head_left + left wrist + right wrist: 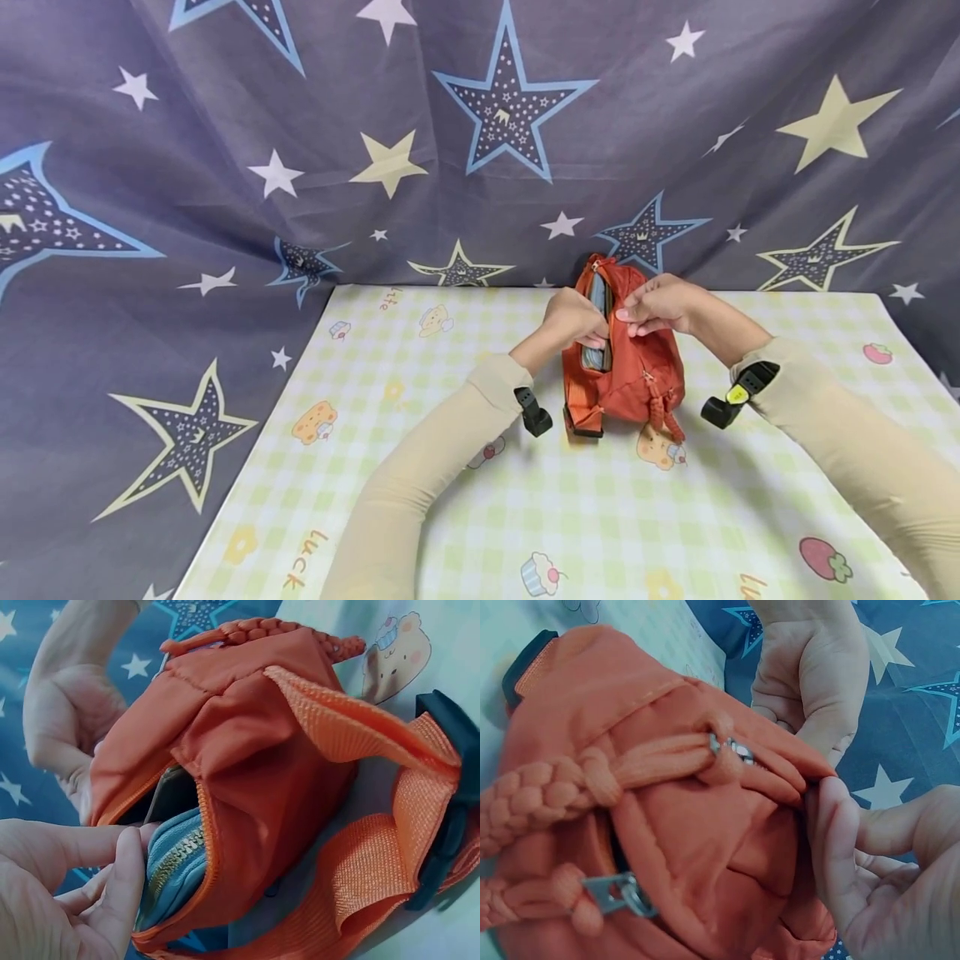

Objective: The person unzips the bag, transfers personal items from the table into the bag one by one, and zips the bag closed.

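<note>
A red-orange waist bag (pixel 636 379) stands on the table with its main zip open toward the left. Inside the opening sits a blue pouch (pixel 178 859) with a brass zip. Thumb and index finger of my left hand (pixel 573 320) pinch at the pouch's edge within the opening; the exact contact is partly hidden. A dark flat item (pixel 171 796) shows behind the pouch. My right hand (pixel 662 305) grips the bag's fabric along the right side of the opening. Braided zip pulls (pixel 536 796) hang from the bag's front.
The bag's webbing strap (pixel 375 862) and black buckle (pixel 446 795) lie on the near left side. Checked cloth (pixel 420 367) covers the table. A star-patterned curtain (pixel 315 117) hangs close behind the bag. Black wrist bands with cameras (pixel 534 412) sit on both sleeves.
</note>
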A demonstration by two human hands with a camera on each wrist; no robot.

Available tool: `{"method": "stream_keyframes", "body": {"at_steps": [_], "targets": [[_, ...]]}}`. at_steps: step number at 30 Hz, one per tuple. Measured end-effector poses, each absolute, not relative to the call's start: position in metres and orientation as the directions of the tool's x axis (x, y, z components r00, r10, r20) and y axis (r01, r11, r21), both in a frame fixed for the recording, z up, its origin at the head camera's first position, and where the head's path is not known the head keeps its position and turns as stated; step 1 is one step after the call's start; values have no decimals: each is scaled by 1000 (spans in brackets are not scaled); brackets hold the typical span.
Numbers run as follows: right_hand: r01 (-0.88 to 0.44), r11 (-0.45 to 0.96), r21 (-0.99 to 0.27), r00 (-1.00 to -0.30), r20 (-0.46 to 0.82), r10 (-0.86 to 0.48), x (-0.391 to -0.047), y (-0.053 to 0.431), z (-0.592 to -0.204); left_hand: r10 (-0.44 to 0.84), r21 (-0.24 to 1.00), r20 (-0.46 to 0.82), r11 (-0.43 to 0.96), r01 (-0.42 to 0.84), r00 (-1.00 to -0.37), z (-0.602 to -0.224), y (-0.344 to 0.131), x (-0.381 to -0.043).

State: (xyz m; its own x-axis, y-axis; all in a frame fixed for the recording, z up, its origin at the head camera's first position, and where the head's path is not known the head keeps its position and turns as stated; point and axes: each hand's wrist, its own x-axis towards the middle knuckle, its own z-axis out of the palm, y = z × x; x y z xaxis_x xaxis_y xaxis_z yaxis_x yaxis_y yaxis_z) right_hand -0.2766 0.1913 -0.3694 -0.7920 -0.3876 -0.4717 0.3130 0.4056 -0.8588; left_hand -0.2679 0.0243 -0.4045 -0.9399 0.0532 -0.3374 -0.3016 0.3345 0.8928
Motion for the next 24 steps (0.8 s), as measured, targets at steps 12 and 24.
{"method": "stream_keyframes", "body": {"at_steps": [12,24], "targets": [[316,404,-858,-779,-478,-405,-277,201,-368,289,896,-418,289,-337,-861,-401,9,-278],[328,353,-876,-777,-463,-427,-278,214,-375,268,907,-403,248,-342,-875,-400,17,-275]]}}
